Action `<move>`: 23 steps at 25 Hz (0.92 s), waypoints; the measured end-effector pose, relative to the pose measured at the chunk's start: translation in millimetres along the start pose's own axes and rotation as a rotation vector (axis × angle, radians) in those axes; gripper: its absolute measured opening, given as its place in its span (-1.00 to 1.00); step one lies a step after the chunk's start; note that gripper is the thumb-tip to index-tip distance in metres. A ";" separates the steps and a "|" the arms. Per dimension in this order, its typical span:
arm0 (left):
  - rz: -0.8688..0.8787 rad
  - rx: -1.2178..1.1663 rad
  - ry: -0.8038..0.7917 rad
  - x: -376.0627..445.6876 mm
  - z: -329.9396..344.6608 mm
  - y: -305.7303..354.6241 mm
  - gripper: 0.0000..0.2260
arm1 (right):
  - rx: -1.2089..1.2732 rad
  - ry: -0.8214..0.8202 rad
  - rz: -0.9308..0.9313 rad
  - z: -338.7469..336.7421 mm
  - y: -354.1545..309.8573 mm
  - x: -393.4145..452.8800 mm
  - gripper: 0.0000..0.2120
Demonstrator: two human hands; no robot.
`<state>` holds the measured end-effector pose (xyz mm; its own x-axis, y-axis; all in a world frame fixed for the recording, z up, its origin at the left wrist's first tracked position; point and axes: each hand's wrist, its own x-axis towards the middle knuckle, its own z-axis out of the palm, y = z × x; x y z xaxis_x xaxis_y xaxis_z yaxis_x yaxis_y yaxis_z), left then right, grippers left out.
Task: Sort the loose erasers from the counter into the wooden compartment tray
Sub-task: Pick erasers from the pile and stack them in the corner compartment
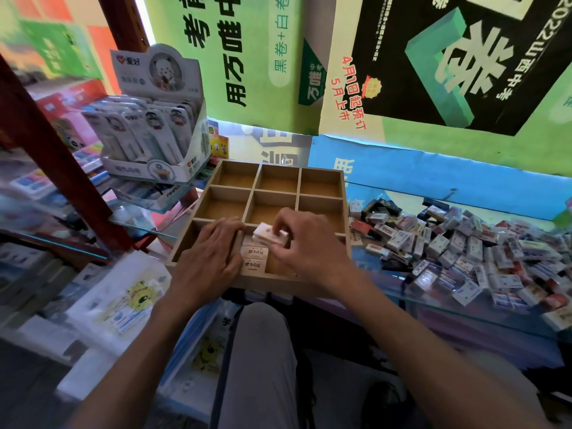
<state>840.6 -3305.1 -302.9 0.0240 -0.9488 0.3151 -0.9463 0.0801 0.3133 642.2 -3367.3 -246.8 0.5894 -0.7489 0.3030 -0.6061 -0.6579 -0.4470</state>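
Observation:
A wooden compartment tray (322, 173) with nine cells sits on the glass counter in front of me. The near middle cell holds a few white erasers (254, 259) lying flat. My right hand (305, 243) grips a small stack of white erasers (268, 235) above that cell. My left hand (208, 255) rests flat over the near left cell and the divider, fingers together, touching the erasers' left side. A large heap of loose erasers (464, 252) in white, black and red wrappers covers the counter to the right of the tray.
A cardboard display box of carded pens (154, 125) stands at the back left on other stationery boxes. A red shelf post (58, 156) rises at the left. Posters cover the wall behind. The glass counter edge (433, 305) runs near my knees.

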 end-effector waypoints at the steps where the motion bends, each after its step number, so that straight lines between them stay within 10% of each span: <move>1: -0.005 -0.010 0.009 -0.5 -0.9 0.4 -0.63 | -0.064 -0.025 -0.031 10.2 -4.6 9.0 -0.82; 23: -0.001 0.052 -0.015 0.9 -5.7 3.5 -0.66 | -0.409 0.079 -0.119 32.2 1.5 18.0 -0.90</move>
<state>839.1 -3303.8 -296.5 0.0206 -0.9533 0.3013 -0.9618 0.0634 0.2663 669.1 -3379.3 -269.1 0.6350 -0.6593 0.4026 -0.7076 -0.7055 -0.0394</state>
